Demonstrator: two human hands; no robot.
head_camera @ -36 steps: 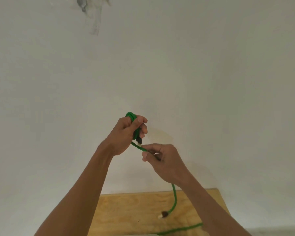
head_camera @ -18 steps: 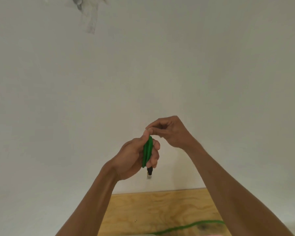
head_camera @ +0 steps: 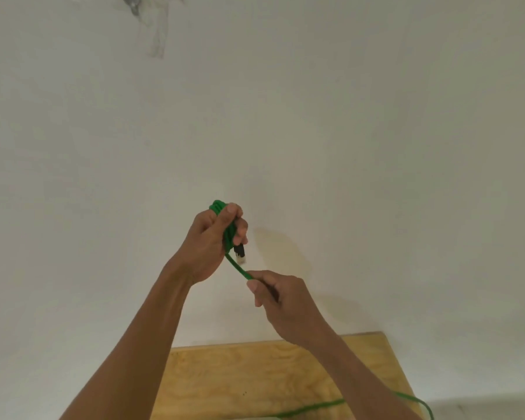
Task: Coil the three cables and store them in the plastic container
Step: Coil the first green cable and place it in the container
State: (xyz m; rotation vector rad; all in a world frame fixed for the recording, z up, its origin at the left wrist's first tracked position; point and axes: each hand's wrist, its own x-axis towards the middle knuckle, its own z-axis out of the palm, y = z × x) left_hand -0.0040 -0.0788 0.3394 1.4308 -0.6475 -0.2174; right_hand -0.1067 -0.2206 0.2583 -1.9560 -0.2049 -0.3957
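Matt green cable (head_camera: 236, 269), perhaps braided; grainy plywood table (head_camera: 243, 380); smooth matt white wall (head_camera: 376, 147).

Plain white wall (head_camera: 376, 131) fills most of the view. Pale plywood worktop (head_camera: 240, 380) butts against it below. Soft, even light.

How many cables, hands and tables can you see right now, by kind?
Green cable: 1
Hands: 2, left hand and right hand
Wooden table: 1
Plastic container: 0 in view
Total: 4
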